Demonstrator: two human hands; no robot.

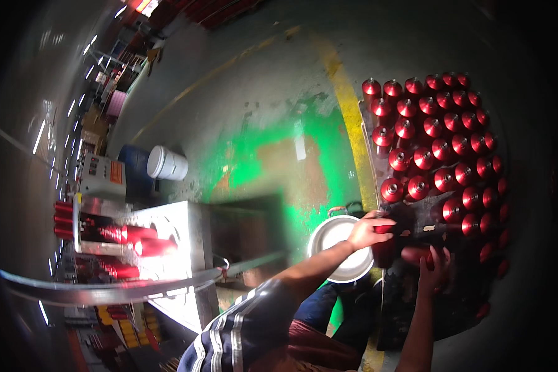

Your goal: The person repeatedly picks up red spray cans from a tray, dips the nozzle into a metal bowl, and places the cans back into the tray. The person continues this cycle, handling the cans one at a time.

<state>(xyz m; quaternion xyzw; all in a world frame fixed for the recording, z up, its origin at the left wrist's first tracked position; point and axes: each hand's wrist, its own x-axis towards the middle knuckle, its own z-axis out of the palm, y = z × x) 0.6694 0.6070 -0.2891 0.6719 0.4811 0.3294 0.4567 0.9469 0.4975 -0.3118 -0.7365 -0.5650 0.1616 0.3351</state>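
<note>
- A grey concrete floor [260, 80] with green paint patches and a yellow line [353, 130] runs through a workshop; a metal machine [167, 242] stands left, a white bucket [167, 164] behind it.
- The left hand [369, 229] grips a red spool [384, 245], beside a white pail [335, 239].
- The right hand [436, 270] closes on another red spool [415, 255].
- Rows of red spools [440, 136] fill the dark tray [415, 217]; its near end has bare room.

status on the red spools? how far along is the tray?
Looks done: rows of red metal spools stand upright across the far part of the dark flat tray. In hand: left hand and right hand each grip a red spool at the near rows. Left: the tray's near part shows bare; whether it gets filled cannot be told.
</note>
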